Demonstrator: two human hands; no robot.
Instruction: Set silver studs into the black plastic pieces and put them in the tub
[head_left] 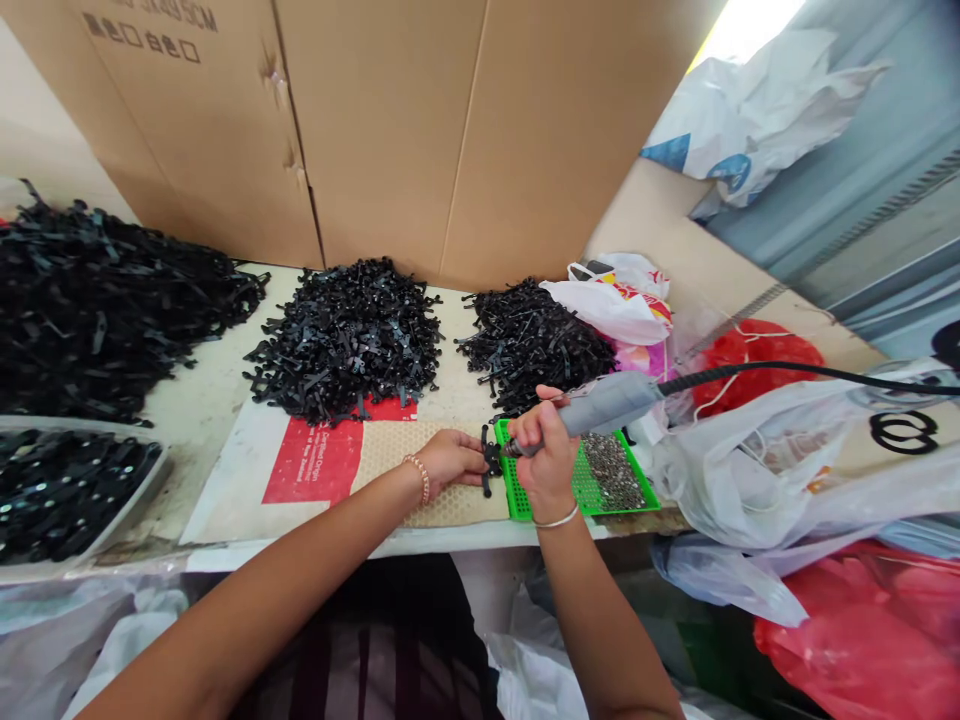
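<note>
My left hand [448, 460] is closed on a small black plastic part [490, 462], its fingertips pinching the left side near the mat. In my right hand [551, 455] is a grey electric screwdriver [611, 405], gripped around its front end. The tool lies nearly level, and its tip points left at the black part; whether they touch I cannot tell. A black cord [795, 367] runs from its back end to the right. Below my right hand sits a green perforated tray [517, 500] with many small metal screws [611, 470] in its right side.
Three heaps of black parts line the back: a large left heap [97, 300], a middle heap [352, 340] and a right heap [532, 340]. A white bin [154, 475] of black parts stands at left. Cardboard [382, 130] rises behind. Plastic bags [742, 470] crowd the right.
</note>
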